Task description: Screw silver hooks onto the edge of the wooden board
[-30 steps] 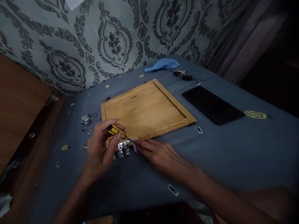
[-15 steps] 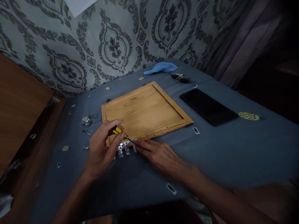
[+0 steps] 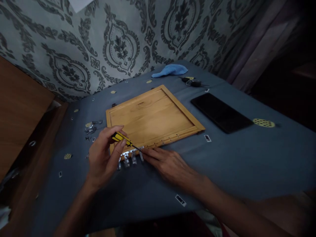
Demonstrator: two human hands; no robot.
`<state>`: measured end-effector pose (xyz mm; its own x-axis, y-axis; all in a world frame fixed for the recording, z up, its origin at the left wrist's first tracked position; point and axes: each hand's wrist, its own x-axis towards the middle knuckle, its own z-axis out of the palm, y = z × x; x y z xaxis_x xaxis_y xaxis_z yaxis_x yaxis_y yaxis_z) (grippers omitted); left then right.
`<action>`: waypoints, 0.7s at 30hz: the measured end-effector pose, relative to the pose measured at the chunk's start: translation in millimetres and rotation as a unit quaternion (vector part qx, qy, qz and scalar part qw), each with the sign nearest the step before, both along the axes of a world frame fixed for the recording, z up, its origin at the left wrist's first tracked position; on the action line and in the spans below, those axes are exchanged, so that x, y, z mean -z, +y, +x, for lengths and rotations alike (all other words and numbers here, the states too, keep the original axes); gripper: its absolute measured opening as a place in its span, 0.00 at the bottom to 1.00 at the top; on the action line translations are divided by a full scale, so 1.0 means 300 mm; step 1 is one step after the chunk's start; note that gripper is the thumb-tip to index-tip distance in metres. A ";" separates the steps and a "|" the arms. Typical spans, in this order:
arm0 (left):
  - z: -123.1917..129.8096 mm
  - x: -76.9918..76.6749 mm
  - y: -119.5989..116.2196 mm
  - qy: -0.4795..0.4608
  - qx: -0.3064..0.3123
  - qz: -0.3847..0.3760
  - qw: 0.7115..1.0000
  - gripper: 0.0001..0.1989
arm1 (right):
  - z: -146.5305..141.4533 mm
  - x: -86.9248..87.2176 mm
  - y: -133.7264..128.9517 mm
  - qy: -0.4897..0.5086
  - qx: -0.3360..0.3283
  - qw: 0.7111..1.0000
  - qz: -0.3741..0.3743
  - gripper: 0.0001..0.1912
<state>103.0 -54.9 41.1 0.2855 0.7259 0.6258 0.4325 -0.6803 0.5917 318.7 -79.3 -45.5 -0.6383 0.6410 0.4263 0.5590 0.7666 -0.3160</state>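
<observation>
My left hand [image 3: 103, 158] is closed around a screwdriver [image 3: 122, 139] with a yellow and black handle. Its thin shaft slants down to the right, and the tip meets a metal hook [image 3: 141, 156] on the near edge of a framed wooden board [image 3: 148, 115]. The fingertips of my right hand [image 3: 170, 164] press against this hook from the right. More silver hooks [image 3: 133, 158] sit in a row along that edge, left of the tip. Small dark holes dot the edge to the right. My left hand covers the board's near left corner.
Loose metal hooks [image 3: 91, 127] and small screws [image 3: 88, 139] lie left of the board. To the right is a black phone [image 3: 221, 112]. A blue cloth [image 3: 170, 70] and black keys [image 3: 194, 83] lie behind it, on the blue tablecloth [image 3: 234, 164] beside the wall.
My left hand has shifted slightly left, showing more of the screwdriver's handle and another hook beside it. The tip stays at the same hook, and my right hand holds its place.
</observation>
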 end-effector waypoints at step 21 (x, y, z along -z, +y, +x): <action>0.001 -0.008 -0.005 0.040 -0.015 0.018 0.999 0.20 | 0.003 -0.004 -0.001 0.003 -0.004 1.000 -0.009 0.23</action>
